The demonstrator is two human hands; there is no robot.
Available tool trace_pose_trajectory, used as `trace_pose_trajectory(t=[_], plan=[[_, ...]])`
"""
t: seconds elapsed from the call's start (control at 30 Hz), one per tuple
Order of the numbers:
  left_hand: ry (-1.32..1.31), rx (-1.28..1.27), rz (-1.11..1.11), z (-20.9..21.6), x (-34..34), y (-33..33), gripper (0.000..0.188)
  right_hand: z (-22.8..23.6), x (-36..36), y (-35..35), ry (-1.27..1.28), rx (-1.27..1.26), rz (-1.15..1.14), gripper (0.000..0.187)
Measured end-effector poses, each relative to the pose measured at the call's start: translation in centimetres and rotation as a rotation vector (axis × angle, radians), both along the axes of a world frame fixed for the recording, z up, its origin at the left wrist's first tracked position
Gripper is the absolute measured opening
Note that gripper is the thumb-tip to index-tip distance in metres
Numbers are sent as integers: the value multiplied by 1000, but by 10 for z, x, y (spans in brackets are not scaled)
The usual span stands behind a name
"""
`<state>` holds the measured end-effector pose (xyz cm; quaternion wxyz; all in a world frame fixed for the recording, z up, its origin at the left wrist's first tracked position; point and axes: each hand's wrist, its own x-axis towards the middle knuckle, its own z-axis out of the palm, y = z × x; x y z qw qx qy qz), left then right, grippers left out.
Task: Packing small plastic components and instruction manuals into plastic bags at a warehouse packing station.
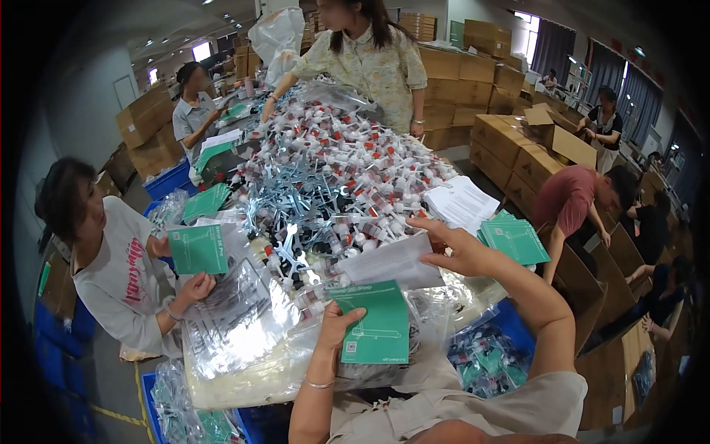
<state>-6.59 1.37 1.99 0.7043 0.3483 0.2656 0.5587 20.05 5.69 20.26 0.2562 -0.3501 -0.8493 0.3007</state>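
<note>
My left hand [339, 329] holds a green booklet [381, 325] with a white line drawing, its thumb across the front. A clear plastic bag [425, 333] lies behind and below the booklet. My right hand [462, 251] has a folded white paper sheet [392, 260] between thumb and fingers, just beyond the booklet. The sheet is raised in front of a big heap of small white-capped bottles with red parts [355, 148]. Metal wrenches [292, 196] are piled at the heap's left side.
Green booklets [514, 238] and white papers [462, 201] are stacked to the right. Blue bins [518, 329] with bagged parts stand below the table. At left, a person holds another green booklet [198, 249] and plastic bags. Others work around cartons [510, 148].
</note>
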Motion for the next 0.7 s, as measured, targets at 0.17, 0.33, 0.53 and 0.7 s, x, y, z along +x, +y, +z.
trace_pose_trajectory(t=[0.17,0.33,0.53,0.7], plan=[[-14,107,36,25,12,-6,29,-6,-2,-4,-100,5,61,69],[301,219,42,-9,6,1,24,-14,-13,-9,-87,16,104,68],[497,376,238,-5,11,-1,17,-39,-11,-8,-103,516,-49,55],[556,461,276,-9,8,-1,18,-41,-17,-17,-149,1193,-99,42]])
